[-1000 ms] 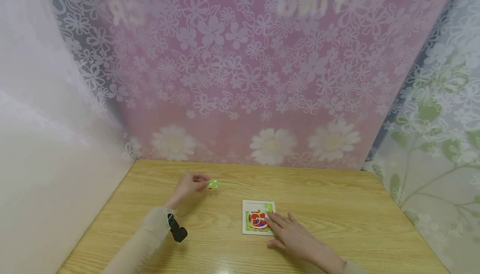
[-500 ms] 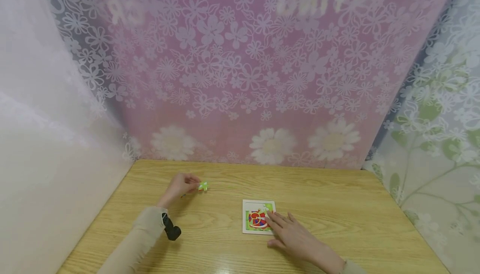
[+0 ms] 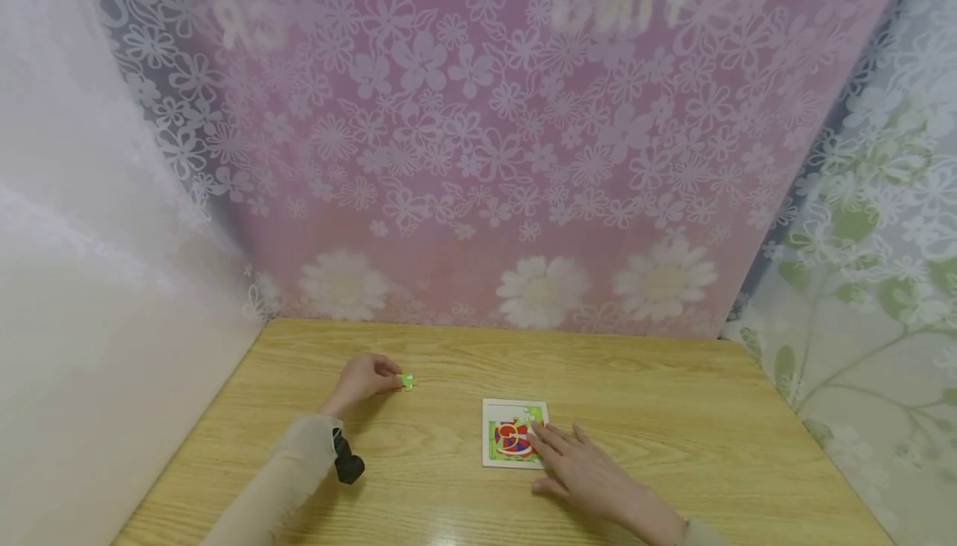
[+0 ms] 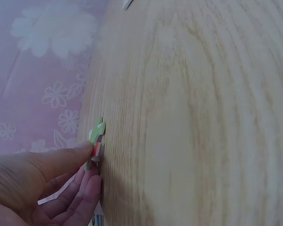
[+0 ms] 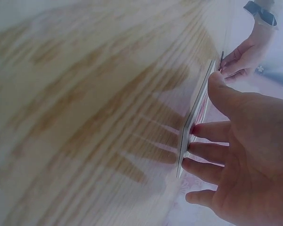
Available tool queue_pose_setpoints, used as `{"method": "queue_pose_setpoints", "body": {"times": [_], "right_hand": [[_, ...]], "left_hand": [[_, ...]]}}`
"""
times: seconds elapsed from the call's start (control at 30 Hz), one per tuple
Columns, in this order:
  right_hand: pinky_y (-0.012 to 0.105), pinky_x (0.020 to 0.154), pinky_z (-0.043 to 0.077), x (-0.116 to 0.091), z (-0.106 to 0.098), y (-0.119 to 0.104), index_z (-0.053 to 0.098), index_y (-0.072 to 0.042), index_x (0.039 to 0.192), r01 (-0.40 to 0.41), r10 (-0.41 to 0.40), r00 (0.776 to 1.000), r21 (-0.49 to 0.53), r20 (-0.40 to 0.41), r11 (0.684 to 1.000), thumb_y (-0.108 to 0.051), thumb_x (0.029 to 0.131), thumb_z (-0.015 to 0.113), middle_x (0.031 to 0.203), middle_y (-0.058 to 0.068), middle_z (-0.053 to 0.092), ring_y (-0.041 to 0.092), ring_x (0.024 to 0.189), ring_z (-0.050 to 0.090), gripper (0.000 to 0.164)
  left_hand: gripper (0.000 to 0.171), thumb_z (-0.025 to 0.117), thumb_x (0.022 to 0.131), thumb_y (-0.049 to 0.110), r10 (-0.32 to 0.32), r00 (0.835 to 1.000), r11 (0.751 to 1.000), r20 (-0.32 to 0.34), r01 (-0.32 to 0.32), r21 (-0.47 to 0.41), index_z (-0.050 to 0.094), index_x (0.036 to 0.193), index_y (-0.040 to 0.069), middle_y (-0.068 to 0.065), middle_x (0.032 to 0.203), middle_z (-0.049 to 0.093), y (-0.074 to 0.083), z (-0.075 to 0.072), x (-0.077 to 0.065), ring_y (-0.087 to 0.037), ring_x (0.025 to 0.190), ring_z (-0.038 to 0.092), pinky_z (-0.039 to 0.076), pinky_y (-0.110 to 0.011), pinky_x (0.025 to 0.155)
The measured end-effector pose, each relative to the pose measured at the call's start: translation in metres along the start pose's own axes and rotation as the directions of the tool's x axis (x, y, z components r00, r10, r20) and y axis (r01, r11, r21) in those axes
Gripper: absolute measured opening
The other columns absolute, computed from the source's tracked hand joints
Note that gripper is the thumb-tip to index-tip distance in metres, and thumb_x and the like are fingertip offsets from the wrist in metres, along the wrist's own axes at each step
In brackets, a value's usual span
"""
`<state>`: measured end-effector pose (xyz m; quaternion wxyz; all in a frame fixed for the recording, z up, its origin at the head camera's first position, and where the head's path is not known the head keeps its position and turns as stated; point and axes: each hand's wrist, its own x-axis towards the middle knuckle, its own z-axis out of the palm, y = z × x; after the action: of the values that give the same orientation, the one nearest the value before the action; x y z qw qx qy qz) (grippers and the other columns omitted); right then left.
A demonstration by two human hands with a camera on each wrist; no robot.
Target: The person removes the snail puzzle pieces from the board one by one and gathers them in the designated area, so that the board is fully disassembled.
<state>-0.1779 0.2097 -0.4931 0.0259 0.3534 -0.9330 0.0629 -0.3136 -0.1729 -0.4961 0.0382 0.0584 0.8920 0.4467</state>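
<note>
My left hand (image 3: 364,380) pinches a small green jigsaw piece (image 3: 407,381) between thumb and fingers, at the back left of the table. Close up in the left wrist view, the jigsaw piece (image 4: 97,133) stands tilted, with a red patch by the thumb tip. Toward the middle lies a square puzzle board (image 3: 487,438) with a white frame and a red, blue and green picture, part of its tray bare. My right hand (image 3: 586,471) rests with straight, spread fingers on the board's right edge, covering part of the picture. In the right wrist view several fingertips (image 5: 192,146) touch the board's edge.
The wooden table (image 3: 695,413) runs back to a pink flowered backdrop (image 3: 463,155). A pale wall (image 3: 112,280) closes off the left side. A black wrist camera (image 3: 348,459) hangs from the left cuff. Under the left hand, a bluish item (image 4: 98,220) partly shows.
My left hand has moved a little left and nearer with the jigsaw piece, which has turned in the fingers. The right hand and the board have stayed in place.
</note>
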Motion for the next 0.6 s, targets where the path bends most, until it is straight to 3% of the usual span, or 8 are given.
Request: {"method": "queue_pose_setpoints", "body": {"times": [0.33,0.47,0.6], "right_hand": [[0.066,0.109,0.036,-0.0004,-0.0006,-0.001,0.051,0.003,0.146,-0.006,0.006,1.0,0.009,-0.001,1.0,-0.048,0.102,0.054,0.153,0.021,0.046,0.04,0.136,0.049,0.067],[0.066,0.109,0.035,-0.0002,-0.0004,-0.0003,0.05,0.003,0.146,-0.007,0.007,1.0,0.024,0.002,1.0,-0.048,0.102,0.054,0.153,0.022,0.045,0.041,0.137,0.048,0.067],[0.067,0.109,0.034,-0.0003,0.0003,0.0006,0.05,0.004,0.146,-0.012,0.012,1.0,0.049,0.005,0.999,-0.048,0.102,0.054,0.153,0.022,0.045,0.041,0.137,0.048,0.068]], "left_hand": [[0.01,0.081,0.085,0.005,0.004,0.999,0.994,-0.038,0.0,0.108,0.077,0.093,0.001,-0.005,0.08,0.071,-0.0012,0.0011,0.0025,-0.019,0.071,0.066,0.055,-0.033,0.066],[0.007,0.076,0.091,0.009,0.002,0.999,0.995,-0.053,0.003,0.103,0.077,0.094,0.003,-0.005,0.08,0.071,-0.0048,0.0,0.0062,-0.017,0.068,0.064,0.053,-0.031,0.061],[0.016,0.067,0.099,0.015,0.01,0.998,0.997,-0.068,-0.005,0.074,0.076,0.101,0.002,-0.009,0.075,0.068,-0.0063,-0.0031,0.0093,-0.016,0.063,0.057,0.045,-0.028,0.058]]}}
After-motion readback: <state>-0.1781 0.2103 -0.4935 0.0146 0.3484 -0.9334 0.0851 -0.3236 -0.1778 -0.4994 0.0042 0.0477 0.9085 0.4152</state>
